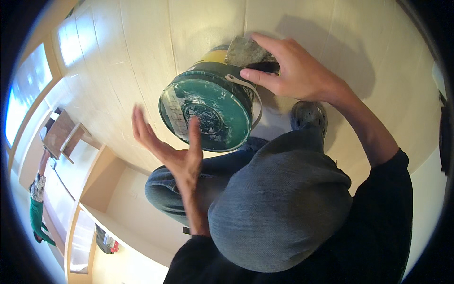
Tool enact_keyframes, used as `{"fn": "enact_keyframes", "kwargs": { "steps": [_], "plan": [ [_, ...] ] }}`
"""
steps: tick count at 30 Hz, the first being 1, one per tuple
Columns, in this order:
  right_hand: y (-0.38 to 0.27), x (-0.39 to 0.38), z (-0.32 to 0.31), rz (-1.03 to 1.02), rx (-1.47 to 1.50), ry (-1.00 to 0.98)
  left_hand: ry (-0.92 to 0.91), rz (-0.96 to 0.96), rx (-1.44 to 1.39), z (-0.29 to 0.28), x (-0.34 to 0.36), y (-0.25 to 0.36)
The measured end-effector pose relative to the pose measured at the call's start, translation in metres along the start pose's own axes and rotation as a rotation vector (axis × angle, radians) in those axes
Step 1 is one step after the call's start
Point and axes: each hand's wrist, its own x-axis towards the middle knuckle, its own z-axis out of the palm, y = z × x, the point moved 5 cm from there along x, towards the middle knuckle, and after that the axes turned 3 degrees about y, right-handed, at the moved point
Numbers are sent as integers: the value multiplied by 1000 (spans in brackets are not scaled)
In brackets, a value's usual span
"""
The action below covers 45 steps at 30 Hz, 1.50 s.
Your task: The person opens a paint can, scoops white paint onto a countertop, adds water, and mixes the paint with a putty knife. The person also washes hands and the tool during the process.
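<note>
Head view: right hand (295, 71) has a firm grip on a grey, crusted putty scraper (248, 52) atop the round dark bucket with the teal plaster-smeared lid (208, 113) on the pale floor (142, 47). Left hand (172, 151) hovers wide open, holding nothing; I'd brace it on the lid so the bucket doesn't slide.

the person wears a black top with sleeves (385, 189) pushed up past the elbow, so both forearms are bare, and neither the left hand (172, 151) nor the right hand (295, 68) has a glove, ring or watch on it. the legs are in blue-grey denim trousers (279, 208), faded pale over the knee. one worn grey shoe (308, 116) with a dusty, scuffed toe shows beyond the knee.
</note>
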Motion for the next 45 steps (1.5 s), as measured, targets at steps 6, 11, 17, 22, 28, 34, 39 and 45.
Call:
{"fn": "enact_keyframes", "kwargs": {
  "steps": [6, 11, 17, 22, 28, 34, 39, 45],
  "plan": [
    [21, 9, 6, 64, -117, 96, -745, 526, 304, 27, 43, 56],
    [50, -8, 6, 151, -202, 138, -787, 508, 329, 34, 43, 62],
    [77, -32, 5, 86, -275, 278, -850, 405, 265, 9, 25, 57],
    [100, -29, 2, 152, -344, 293, -899, 517, 231, -7, 6, 48],
    [118, -25, 9, 116, -364, 347, -772, 574, 176, -14, -6, 28],
    [101, 0, 1, -99, -682, 494, -735, 592, 191, -8, -12, 25],
    [12, 4, 38, -331, -129, 257, -730, 578, 168, -10, -13, 26],
    [-42, 20, 120, -535, 167, -214, -676, 465, 115, -10, -12, 19]
  ]
}}
